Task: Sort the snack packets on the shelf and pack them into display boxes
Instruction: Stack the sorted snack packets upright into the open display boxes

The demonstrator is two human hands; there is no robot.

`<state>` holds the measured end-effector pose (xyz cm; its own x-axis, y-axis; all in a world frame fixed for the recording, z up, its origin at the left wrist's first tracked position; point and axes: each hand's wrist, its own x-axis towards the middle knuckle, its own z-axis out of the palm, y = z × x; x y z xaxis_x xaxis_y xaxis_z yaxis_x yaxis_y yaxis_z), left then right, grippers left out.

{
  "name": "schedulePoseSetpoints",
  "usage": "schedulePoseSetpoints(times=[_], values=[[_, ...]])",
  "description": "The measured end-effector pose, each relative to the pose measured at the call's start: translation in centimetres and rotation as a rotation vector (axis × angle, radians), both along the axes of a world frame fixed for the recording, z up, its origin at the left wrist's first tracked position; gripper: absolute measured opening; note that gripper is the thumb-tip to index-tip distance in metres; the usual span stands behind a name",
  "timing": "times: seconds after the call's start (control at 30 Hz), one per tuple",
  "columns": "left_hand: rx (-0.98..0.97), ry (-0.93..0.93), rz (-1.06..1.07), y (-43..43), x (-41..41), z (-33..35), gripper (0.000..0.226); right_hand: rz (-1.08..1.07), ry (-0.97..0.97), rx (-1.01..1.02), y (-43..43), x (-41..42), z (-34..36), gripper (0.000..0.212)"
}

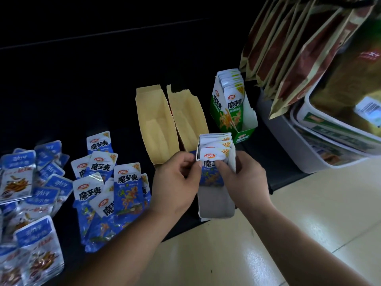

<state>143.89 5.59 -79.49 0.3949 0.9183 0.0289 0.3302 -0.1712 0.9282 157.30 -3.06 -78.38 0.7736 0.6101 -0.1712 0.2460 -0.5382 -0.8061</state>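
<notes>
Front packet [212,169], blue, stands upright as the nearest of a short row inside the white display box [216,205]; the near half of the box shows bare floor and wall

Box sits at the front edge of the dark shelf [103,79], near end poking past the edge over the tiled floor [288,223]

Left hand [177,180]: thumb and forefinger pinch the box's left wall, right at the packet's edge
Right hand [243,178]: thumb on the packet's face, fingers curled round the outside of the box's right wall
Hands close together, one on each side of the box

Just behind it: two empty tan boxes [156,124], side by side
Right of those: green display box [245,135], partly filled with green packets [235,106]

Left of the hands: loose blue packets [111,193] in a heap; far left, a separate heap of blue-and-silver packets [24,182]

Right: white tubs [309,153], brown bags [288,48] hanging above them
</notes>
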Motion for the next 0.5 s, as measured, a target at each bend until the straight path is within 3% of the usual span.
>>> schedulePoseSetpoints(times=[0.13, 0.27, 0.5], values=[[-0.064, -0.034, 0.008, -0.1, -0.3, 0.4, 0.005, -0.026, -0.012, -0.014, -0.1, -0.2, 0.0, 0.019], [-0.107, -0.027, 0.041, -1.3, -2.0, 0.0, 0.022, -0.059, 0.022, 0.028, -1.4, -0.5, -0.3, 0.023], [-0.180, 0.000, -0.006, -3.2, -3.7, -0.4, 0.027, -0.088, 0.072, 0.131, -2.6, -1.6, -0.3, 0.018]])
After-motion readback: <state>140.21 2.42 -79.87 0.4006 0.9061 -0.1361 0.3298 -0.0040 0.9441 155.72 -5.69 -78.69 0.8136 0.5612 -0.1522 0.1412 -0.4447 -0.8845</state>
